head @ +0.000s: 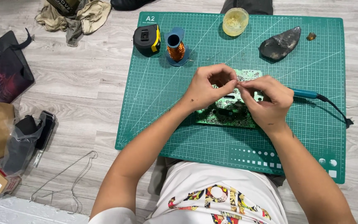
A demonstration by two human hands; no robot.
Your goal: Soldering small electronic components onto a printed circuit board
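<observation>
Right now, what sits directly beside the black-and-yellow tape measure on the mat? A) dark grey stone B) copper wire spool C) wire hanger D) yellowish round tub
B: the copper wire spool on its blue bobbin stands right next to the tape measure at the green cutting mat's far-left area.

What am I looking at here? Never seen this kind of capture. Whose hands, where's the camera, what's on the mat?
There is no machine: a person works with two bare hands, and the single picture comes from a camera worn on their head, looking down.

The person sits on a grey wood-look floor behind a green gridded cutting mat. On it lie a green circuit board, a blue spool of copper wire, a black and yellow tape measure, a round yellowish tub and a dark lumpy slab.

The left hand and right hand meet above the board, fingertips pinched together on something too small to identify. A blue-handled corded tool, probably a soldering iron, sticks out from under the right hand.
</observation>
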